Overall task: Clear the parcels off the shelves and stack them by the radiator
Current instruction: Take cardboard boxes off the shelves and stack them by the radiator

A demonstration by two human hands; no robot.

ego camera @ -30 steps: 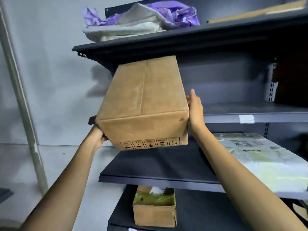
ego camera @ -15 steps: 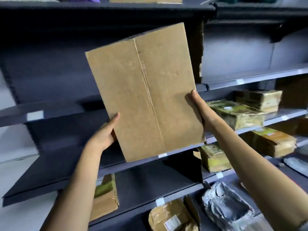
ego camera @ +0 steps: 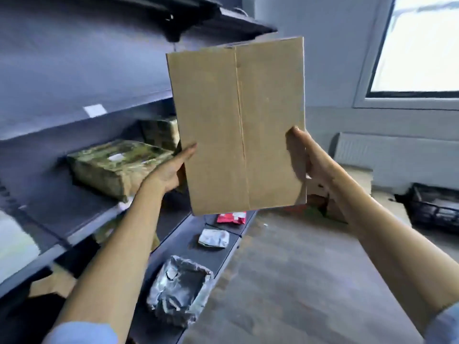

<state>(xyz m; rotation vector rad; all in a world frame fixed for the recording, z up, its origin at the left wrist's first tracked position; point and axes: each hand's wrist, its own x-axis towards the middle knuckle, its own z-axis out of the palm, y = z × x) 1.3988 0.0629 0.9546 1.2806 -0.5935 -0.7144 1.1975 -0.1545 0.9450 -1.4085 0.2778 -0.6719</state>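
Observation:
A plain brown cardboard box [ego camera: 238, 125] hangs upright in mid-air in front of me, its taped seam facing me. My left hand [ego camera: 169, 170] grips its lower left edge, thumb on the front. My right hand [ego camera: 308, 157] grips the lower right edge the same way, fingers hidden behind. The white radiator [ego camera: 387, 152] stands against the far wall under the window, to the right of the box. The dark shelves [ego camera: 74, 219] run along my left.
Two green-wrapped parcels [ego camera: 116, 167] [ego camera: 161, 131] lie on the middle shelf. Lower shelves hold a silver-wrapped parcel [ego camera: 178, 294], a white packet [ego camera: 213, 238] and a red packet [ego camera: 231, 217]. Cardboard boxes [ego camera: 330, 207] sit by the radiator; a black crate [ego camera: 437, 207] stands at right.
I have turned right, away from the shelf's left end, carrying the box with me. The radiator, window and floor have come into view; the box now stands upright rather than tilted.

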